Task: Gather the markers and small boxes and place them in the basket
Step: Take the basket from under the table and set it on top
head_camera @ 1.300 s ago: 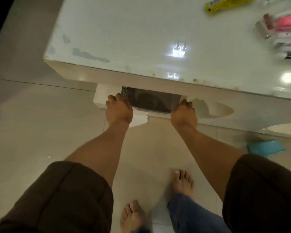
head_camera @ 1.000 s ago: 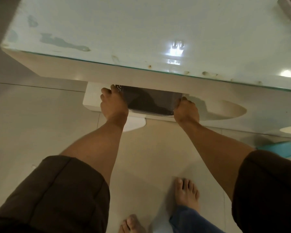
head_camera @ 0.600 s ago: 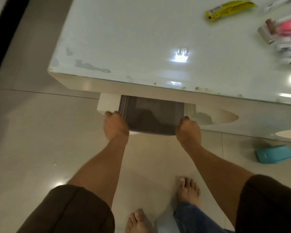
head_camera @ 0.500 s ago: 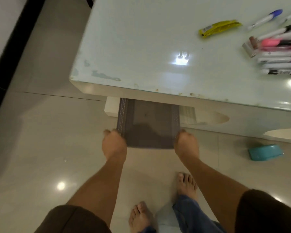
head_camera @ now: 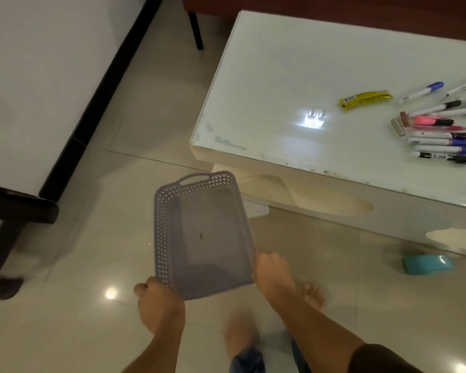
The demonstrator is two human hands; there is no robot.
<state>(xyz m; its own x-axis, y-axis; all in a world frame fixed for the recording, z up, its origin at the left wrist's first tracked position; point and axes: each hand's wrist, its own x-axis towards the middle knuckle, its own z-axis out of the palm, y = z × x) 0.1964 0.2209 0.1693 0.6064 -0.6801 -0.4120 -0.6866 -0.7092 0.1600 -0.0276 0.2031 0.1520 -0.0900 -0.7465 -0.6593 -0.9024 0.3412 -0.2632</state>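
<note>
I hold an empty grey perforated basket (head_camera: pixel 199 232) in the air over the floor, in front of the table. My left hand (head_camera: pixel 160 305) grips its near left corner and my right hand (head_camera: pixel 271 270) grips its near right edge. Several markers (head_camera: pixel 441 142) lie side by side at the right of the white glass-topped table (head_camera: pixel 280 84), with more markers (head_camera: pixel 421 92) behind them. A small silver box (head_camera: pixel 398 127) sits at the left end of the marker row. A yellow packet (head_camera: pixel 365 99) lies further left on the tabletop.
A teal box (head_camera: pixel 427 263) lies on the tiled floor under the table's right side. A dark chair frame (head_camera: pixel 11 211) stands at the left. A black table leg (head_camera: pixel 195 30) stands at the back. My bare feet (head_camera: pixel 312 294) are on the floor below the basket.
The basket has come fully out from under the table and now hangs in both hands above the floor. The view has swung back and left, showing more of the markers.
</note>
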